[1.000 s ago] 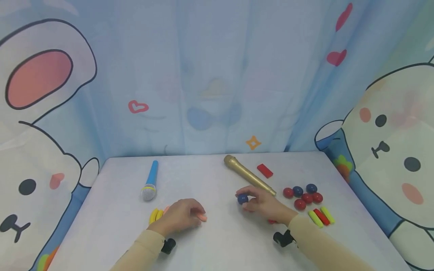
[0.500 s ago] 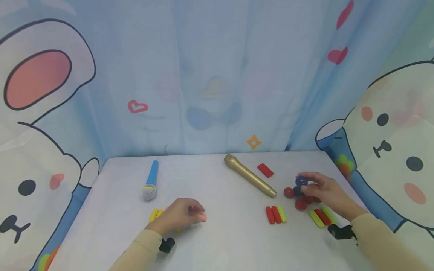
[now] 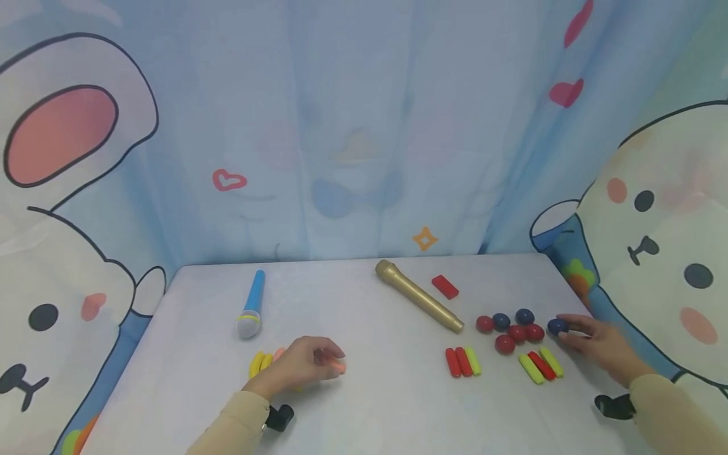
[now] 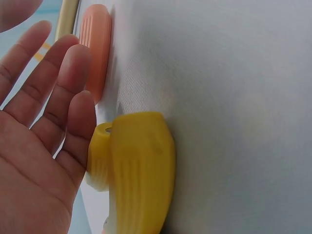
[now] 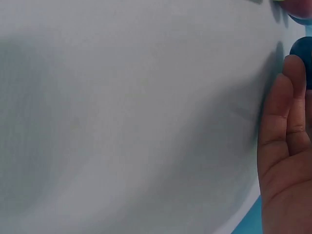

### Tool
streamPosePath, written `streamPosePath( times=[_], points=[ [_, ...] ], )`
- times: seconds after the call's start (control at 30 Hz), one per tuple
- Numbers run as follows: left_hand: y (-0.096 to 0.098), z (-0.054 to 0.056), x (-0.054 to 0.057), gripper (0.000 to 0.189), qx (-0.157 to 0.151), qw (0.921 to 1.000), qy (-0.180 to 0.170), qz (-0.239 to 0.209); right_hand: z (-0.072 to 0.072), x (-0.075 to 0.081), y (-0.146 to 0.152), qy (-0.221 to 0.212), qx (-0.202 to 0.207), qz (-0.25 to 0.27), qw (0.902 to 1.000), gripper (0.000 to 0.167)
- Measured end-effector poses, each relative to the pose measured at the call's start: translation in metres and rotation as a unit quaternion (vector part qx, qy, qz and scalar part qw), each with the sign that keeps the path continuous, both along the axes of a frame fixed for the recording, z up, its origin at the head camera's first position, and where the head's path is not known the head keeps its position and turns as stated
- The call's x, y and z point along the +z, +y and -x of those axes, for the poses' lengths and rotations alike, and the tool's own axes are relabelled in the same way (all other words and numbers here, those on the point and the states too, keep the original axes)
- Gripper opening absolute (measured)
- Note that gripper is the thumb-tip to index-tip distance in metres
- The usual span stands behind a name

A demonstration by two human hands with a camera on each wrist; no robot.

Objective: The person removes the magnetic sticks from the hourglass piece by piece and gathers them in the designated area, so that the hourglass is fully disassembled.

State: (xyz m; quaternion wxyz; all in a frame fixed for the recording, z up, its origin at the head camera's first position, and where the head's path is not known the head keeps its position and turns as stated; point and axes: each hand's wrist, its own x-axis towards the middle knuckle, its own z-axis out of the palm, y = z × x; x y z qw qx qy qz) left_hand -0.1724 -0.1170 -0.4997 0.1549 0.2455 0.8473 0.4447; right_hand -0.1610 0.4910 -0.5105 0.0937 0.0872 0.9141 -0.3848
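At the right end of a cluster of red balls (image 3: 517,333) and blue balls (image 3: 524,316), my right hand (image 3: 605,346) pinches a dark blue ball (image 3: 557,327) between thumb and fingertips. The right wrist view shows part of that blue ball (image 5: 301,48) at the fingertips. On the left side, my left hand (image 3: 304,363) hovers low with relaxed fingers and grips nothing. Beside it in the left wrist view lie ribbed yellow pieces (image 4: 141,170) and an orange piece (image 4: 97,53). The hand partly hides these pieces in the head view.
A blue toy microphone (image 3: 252,303) lies at the back left, a gold microphone (image 3: 419,296) at centre. Behind it is a red block (image 3: 445,287). Red and yellow-green sticks lie in two groups, a middle group (image 3: 463,361) and a right group (image 3: 541,365). A curtain (image 3: 352,126) hangs behind.
My right hand has carried a blue ball from near the gold microphone rightward, over the cluster, to its right side. The left hand has stayed almost still.
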Motion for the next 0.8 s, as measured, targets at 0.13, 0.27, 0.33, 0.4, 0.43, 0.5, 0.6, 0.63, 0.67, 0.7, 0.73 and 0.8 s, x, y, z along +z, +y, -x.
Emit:
streamPosePath(
  times=[0.13, 0.27, 0.33, 0.4, 0.43, 0.5, 0.6, 0.63, 0.67, 0.7, 0.73, 0.8],
  points=[
    [0.0, -0.001, 0.0, 0.025, -0.001, 1.0, -0.002, -0.003, 0.006, -0.005, -0.005, -0.004, 0.007, -0.009, 0.9999, 0.078],
    [0.0, -0.001, 0.001, 0.025, 0.003, 1.0, -0.007, -0.004, 0.01, -0.005, -0.012, -0.005, 0.013, -0.022, 0.9997, 0.07],
    [0.0, -0.001, 0.001, 0.025, 0.006, 0.9999, -0.009, -0.003, 0.011, -0.005, -0.013, -0.01, 0.012, -0.026, 0.9996, 0.069],
    [0.0, -0.001, 0.001, 0.026, 0.006, 0.9999, -0.007, -0.004, 0.011, -0.005, -0.012, -0.013, 0.012, -0.028, 0.9994, 0.07],
    [0.0, -0.001, 0.001, 0.026, 0.006, 1.0, -0.006, -0.004, 0.011, -0.005, -0.012, -0.016, 0.013, -0.029, 0.9994, 0.071],
    [-0.001, -0.001, 0.002, 0.025, 0.007, 1.0, -0.004, -0.005, 0.01, -0.005, -0.011, -0.018, 0.017, -0.031, 0.9992, 0.072],
    [-0.002, -0.002, 0.003, 0.026, 0.008, 0.9999, -0.002, -0.006, 0.009, -0.003, -0.011, -0.021, 0.019, -0.029, 0.9992, 0.074],
    [-0.002, -0.002, 0.004, 0.026, 0.009, 0.9999, -0.003, -0.005, 0.009, -0.003, -0.012, -0.02, 0.018, -0.029, 0.9992, 0.074],
    [-0.003, -0.002, 0.004, 0.026, 0.01, 0.9999, -0.004, -0.006, 0.009, -0.003, -0.012, -0.02, 0.017, -0.028, 0.9993, 0.073],
    [-0.003, -0.002, 0.005, 0.026, 0.012, 0.9999, -0.005, -0.004, 0.009, -0.002, -0.012, -0.021, 0.014, -0.025, 0.9993, 0.074],
    [-0.004, -0.003, 0.006, 0.027, 0.015, 0.9999, -0.005, -0.003, 0.008, -0.002, -0.013, -0.022, 0.012, -0.022, 0.9994, 0.074],
    [-0.006, -0.004, 0.007, 0.028, 0.023, 0.9997, -0.006, 0.002, 0.008, -0.001, -0.015, -0.021, 0.009, -0.018, 0.9996, 0.074]
  ],
)
